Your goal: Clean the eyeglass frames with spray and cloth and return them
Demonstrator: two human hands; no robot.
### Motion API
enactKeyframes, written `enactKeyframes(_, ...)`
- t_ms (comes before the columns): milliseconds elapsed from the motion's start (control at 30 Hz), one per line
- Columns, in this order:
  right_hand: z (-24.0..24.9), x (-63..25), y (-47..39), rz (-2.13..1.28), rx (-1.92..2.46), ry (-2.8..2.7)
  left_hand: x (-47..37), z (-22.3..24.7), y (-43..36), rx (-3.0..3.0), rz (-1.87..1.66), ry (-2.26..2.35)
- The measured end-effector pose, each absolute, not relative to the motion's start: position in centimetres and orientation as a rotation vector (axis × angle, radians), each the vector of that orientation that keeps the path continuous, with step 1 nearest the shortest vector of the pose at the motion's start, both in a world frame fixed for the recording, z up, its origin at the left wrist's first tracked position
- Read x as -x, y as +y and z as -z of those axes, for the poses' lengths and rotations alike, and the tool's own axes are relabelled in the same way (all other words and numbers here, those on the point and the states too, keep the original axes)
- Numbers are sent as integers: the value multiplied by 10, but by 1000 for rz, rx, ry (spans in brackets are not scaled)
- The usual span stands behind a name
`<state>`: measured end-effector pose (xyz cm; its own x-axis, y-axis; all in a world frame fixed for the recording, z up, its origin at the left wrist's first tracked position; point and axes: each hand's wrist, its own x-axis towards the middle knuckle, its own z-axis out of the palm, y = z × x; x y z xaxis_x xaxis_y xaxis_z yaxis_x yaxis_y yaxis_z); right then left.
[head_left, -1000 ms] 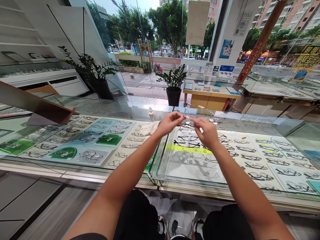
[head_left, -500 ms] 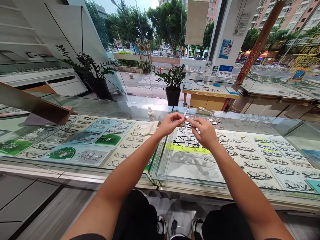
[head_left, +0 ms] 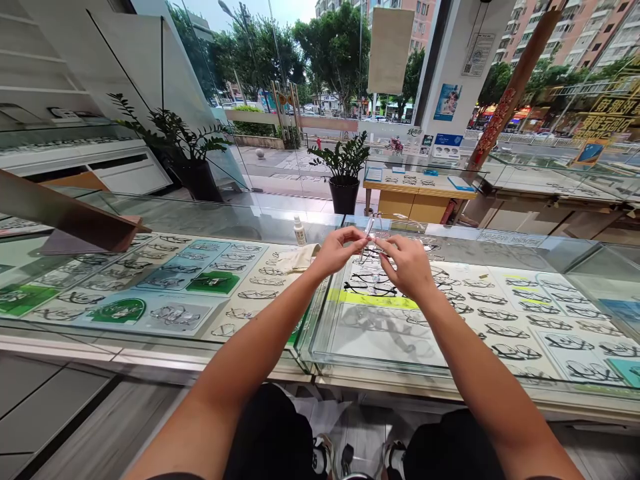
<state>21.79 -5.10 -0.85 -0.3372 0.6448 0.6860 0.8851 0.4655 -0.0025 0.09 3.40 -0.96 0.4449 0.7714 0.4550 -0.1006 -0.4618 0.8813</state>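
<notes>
Above the glass counter, my left hand [head_left: 341,251] pinches a thin pair of glasses [head_left: 369,230] by its near part, thumb and fingers closed together. My right hand [head_left: 407,262] meets it from the other side, its fingertips at the same glasses; whether they grip or only touch is too small to tell. A small white spray bottle [head_left: 299,231] stands on the counter left of my left hand. Beside it lies a cream cloth [head_left: 296,259]. Below my hands, dark-framed glasses [head_left: 370,287] are in the display case.
The glass counter [head_left: 225,217] runs across the view, with rows of glasses [head_left: 515,351] on the right. A brown angled board [head_left: 100,223] rises at the left. Potted plants [head_left: 344,193] and a wooden display table [head_left: 420,193] stand beyond.
The whole view has shifted slightly. Both hands stay together at the glasses, in nearly the same pose.
</notes>
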Motion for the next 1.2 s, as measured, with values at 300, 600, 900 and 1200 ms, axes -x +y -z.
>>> enactKeyframes(300, 12, -226, -47, 510, 1368, -2015, 3, 4, 35, -1498, -1347, 688)
enactKeyframes(600, 13, -219, -50, 348, 1310, -1935, -6, 8, 30, -1464, -1361, 656)
enactKeyframes(900, 18, -198, -50, -249, 1034, -1732, -21, 11, 7, -1623, -1261, 540)
enactKeyframes(1200, 14, -195, -56, -359, 1079, -1489, -15, 7, 9, -1886, -1320, 598)
